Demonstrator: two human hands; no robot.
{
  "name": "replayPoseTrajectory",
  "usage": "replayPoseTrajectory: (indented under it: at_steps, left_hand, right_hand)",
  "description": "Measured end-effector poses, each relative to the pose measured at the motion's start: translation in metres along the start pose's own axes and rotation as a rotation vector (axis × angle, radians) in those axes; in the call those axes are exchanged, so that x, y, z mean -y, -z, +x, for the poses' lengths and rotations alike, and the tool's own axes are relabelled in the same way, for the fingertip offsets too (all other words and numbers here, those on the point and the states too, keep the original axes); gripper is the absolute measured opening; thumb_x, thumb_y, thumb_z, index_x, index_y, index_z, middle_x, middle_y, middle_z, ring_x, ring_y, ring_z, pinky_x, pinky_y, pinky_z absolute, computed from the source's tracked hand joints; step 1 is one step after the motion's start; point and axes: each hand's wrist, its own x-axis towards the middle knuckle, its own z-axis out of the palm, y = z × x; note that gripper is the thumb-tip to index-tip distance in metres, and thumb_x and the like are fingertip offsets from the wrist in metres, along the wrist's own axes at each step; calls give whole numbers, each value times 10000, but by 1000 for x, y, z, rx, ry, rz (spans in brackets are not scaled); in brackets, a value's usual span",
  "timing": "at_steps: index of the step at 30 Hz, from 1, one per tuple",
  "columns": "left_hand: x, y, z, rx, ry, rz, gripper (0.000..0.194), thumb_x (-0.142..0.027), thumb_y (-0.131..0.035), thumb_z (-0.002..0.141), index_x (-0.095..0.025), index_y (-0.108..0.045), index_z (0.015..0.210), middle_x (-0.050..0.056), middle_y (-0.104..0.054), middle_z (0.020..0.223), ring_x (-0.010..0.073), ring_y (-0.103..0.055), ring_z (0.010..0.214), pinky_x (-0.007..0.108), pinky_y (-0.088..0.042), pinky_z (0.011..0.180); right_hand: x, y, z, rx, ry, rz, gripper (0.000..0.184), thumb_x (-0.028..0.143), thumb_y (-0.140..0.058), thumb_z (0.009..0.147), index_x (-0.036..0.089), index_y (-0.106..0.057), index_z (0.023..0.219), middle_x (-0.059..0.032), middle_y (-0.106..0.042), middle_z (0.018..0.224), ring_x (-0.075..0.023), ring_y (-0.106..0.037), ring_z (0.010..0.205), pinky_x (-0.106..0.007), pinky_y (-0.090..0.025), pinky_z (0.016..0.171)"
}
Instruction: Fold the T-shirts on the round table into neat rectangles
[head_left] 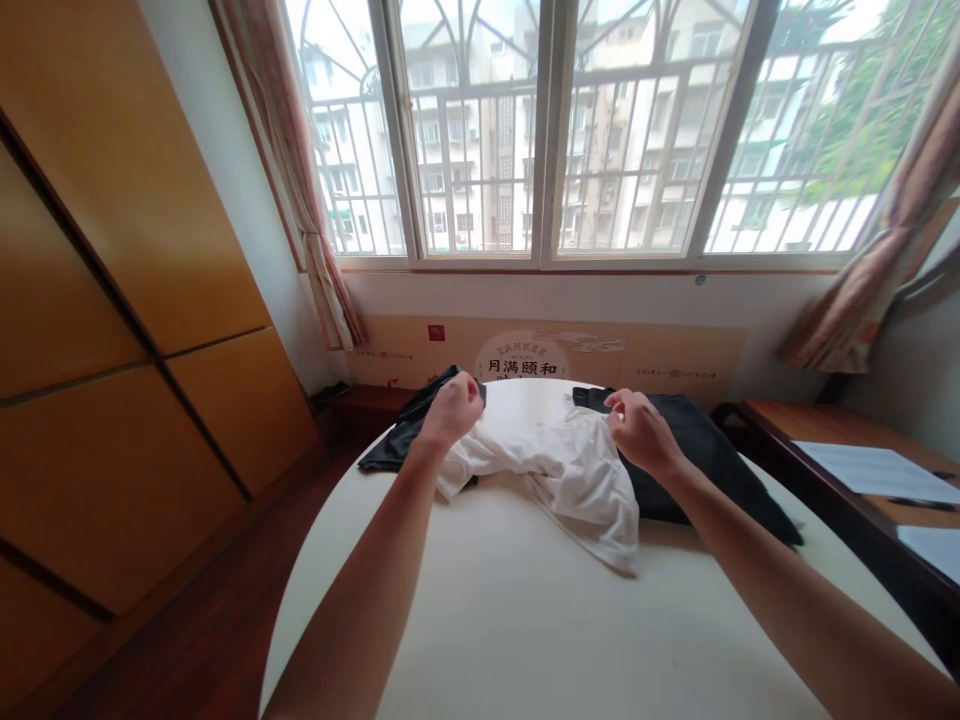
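Observation:
A crumpled white garment (577, 470) lies across the far half of a cream bed (525, 620). My left hand (452, 410) is a closed fist gripping the garment's left end. At its upper right edge my right hand (637, 430) pinches the same cloth. One dark garment (405, 430) lies under and behind the left hand. Another dark garment (705, 450) is spread to the right, partly covered by the white one.
A tall wooden wardrobe (127, 330) fills the left side, with a strip of wooden floor (187, 620) between it and the bed. A dark wooden desk (862, 460) with papers stands at the right. A barred window (570, 130) with curtains spans the far wall.

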Motion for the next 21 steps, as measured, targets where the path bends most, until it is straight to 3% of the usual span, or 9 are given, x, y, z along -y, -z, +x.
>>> replayPoseTrajectory:
  at_steps: [3,5,6,8,11,13,17,19,21]
  left_hand:
    - [-19,-3,-10,510,-141,-65,133,-273,-604,891,-181,-697,865,48,-731,813,204,-679,759,273,-478,670]
    - [-29,-10,-18,821,-126,15,164,-283,-626,865,-182,-692,754,44,-723,738,210,-682,701,273,-465,618]
    - [-33,-15,-22,887,-115,84,180,-280,-637,851,-179,-685,710,54,-727,730,220,-690,698,277,-468,615]
    - [-37,-25,-27,832,-106,216,228,-309,-650,856,-170,-687,679,94,-755,788,255,-713,751,296,-484,647]
    - [-35,-41,-29,633,-137,248,293,-389,-607,929,-162,-747,807,145,-787,983,297,-733,913,321,-507,743]
    - [-32,-52,-28,547,-135,173,313,-423,-611,941,-150,-764,920,164,-782,1065,301,-732,970,324,-516,783]
    - [-21,-81,-25,410,-81,2,184,-282,-659,884,-123,-751,885,156,-773,970,267,-728,910,306,-525,799]
    - [-15,-92,-22,370,-68,-109,146,-212,-621,873,-136,-728,808,119,-754,880,235,-709,850,296,-519,798]
    - [-11,-97,-18,315,-48,-242,203,-244,-579,895,-156,-689,750,81,-719,807,209,-672,782,291,-507,764]
  right_hand:
    - [29,6,-17,402,195,11,211,365,-542,944,195,-666,932,-58,-698,850,-204,-628,750,-294,-429,691]
    - [47,7,-31,785,270,-39,262,457,-681,885,195,-692,888,-24,-688,790,-180,-597,687,-269,-379,613]
    - [53,5,-39,930,279,-116,285,463,-767,814,190,-702,864,-16,-677,764,-176,-578,666,-265,-353,586]
    - [61,0,-52,1067,272,-286,241,362,-840,725,176,-709,804,-9,-637,705,-166,-530,624,-268,-304,554]
    - [64,-3,-60,1049,290,-368,35,146,-696,770,156,-695,737,-20,-584,657,-153,-470,592,-281,-263,540]
    - [63,-1,-59,1045,320,-345,106,84,-622,773,158,-692,741,-19,-580,661,-147,-454,592,-280,-256,544]
    - [63,5,-55,1016,335,-296,55,224,-682,815,174,-698,828,-10,-613,733,-149,-473,640,-267,-286,569]
    - [63,4,-56,1020,307,-310,170,327,-763,784,175,-691,814,-9,-609,728,-154,-478,646,-268,-297,569]
    - [63,0,-59,1065,283,-337,149,288,-763,772,179,-669,735,-1,-575,666,-151,-461,607,-272,-288,551]
